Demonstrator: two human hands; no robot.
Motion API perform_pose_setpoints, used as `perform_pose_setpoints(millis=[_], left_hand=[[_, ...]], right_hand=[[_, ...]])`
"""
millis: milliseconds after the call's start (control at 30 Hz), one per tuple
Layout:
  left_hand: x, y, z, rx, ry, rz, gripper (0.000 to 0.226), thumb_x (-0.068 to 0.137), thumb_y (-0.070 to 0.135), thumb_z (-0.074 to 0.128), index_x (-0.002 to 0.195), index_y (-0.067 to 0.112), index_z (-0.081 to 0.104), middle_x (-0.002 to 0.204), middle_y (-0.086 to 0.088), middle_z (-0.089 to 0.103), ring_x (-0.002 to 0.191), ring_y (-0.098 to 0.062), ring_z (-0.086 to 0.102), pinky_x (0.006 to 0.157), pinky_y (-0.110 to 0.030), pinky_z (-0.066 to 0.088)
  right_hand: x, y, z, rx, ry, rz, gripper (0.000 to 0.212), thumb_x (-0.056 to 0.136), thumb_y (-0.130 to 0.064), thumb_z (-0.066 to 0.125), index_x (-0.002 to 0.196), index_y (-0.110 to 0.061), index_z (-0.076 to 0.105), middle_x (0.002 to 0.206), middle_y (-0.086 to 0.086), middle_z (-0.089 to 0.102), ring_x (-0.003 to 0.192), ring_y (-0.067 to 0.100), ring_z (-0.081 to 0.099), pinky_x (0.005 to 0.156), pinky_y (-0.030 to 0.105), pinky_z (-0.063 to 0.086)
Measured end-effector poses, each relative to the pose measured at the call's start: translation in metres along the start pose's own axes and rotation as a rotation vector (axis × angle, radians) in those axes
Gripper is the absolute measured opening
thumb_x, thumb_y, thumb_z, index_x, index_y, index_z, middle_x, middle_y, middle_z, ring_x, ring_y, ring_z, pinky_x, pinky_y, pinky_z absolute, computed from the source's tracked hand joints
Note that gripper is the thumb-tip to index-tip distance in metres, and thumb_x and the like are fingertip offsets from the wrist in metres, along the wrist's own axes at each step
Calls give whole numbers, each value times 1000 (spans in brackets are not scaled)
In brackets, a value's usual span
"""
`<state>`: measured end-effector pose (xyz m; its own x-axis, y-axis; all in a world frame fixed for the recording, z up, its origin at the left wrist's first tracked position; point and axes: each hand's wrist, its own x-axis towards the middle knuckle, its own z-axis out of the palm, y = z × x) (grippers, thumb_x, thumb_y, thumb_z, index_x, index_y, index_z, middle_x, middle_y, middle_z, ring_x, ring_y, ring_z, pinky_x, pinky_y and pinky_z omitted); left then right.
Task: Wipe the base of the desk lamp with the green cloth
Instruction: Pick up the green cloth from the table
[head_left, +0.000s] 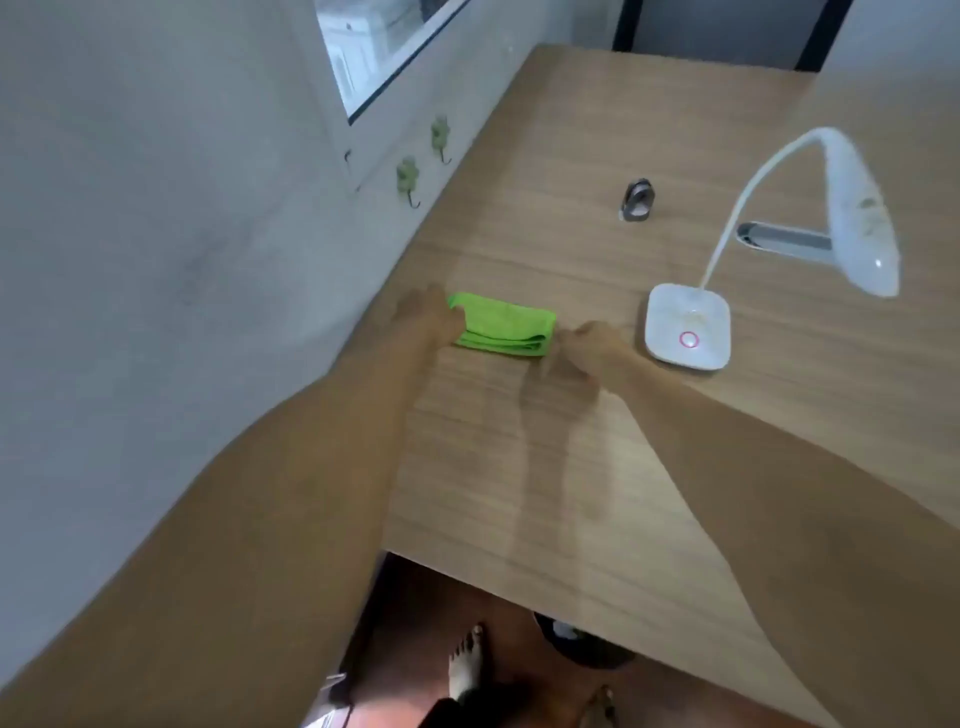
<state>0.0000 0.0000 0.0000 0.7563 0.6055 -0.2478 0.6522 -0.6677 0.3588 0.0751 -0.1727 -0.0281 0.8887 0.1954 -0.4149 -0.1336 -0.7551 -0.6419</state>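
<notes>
A folded green cloth (506, 326) lies flat on the wooden desk (571, 467) near the wall edge. My left hand (428, 317) rests on the cloth's left end, fingers touching it. My right hand (584, 348) sits just off the cloth's right end, fingers curled toward it; the picture is too blurred to tell whether it grips the cloth. To the right stands the white desk lamp: its square base (687, 325) has a red ring button, and its curved neck rises to the long head (860, 213).
A small dark metal clip-like object (638, 200) stands further back on the desk. A grey slot (784, 240) is set in the desktop behind the lamp. Two green wall hooks (408, 176) hang on the left wall under a window. My bare feet show below the desk edge.
</notes>
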Motion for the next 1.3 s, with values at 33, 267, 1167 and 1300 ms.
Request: perform_pose_setpoints(millis=[33, 267, 1167, 1300], left_hand=[[4, -1, -1, -67, -27, -34, 54, 93, 36, 44, 139, 7, 45, 145, -18, 45, 133, -33, 44, 103, -32, 38], [38, -3, 17, -349, -96, -128, 40, 88, 25, 55, 117, -1, 65, 122, -20, 66, 113, -30, 63, 87, -31, 48], [-5, 66, 47, -756, -646, -192, 3, 86, 20, 61, 86, 19, 59, 79, 1, 57, 61, -9, 47, 34, -9, 39], [-24, 95, 55, -746, -720, -169, 5, 86, 13, 63, 88, 15, 59, 80, -3, 60, 64, -11, 52, 37, -11, 46]], right_hand=[[5, -5, 6, 41, 0, 49, 49, 93, -36, 48, 120, 3, 59, 125, 22, 62, 117, 35, 58, 97, 36, 48], [50, -10, 35, 253, 34, 252, 48, 67, -32, 78, 100, 2, 68, 90, 17, 70, 91, 33, 70, 80, 43, 60], [-25, 67, -75, 958, -82, 310, 18, 94, -10, 50, 110, -17, 49, 77, 3, 54, 66, 14, 53, 51, 26, 47], [-39, 84, -100, 971, -144, 309, 15, 98, -24, 42, 90, -18, 53, 77, 3, 55, 76, 23, 58, 79, 36, 49]])
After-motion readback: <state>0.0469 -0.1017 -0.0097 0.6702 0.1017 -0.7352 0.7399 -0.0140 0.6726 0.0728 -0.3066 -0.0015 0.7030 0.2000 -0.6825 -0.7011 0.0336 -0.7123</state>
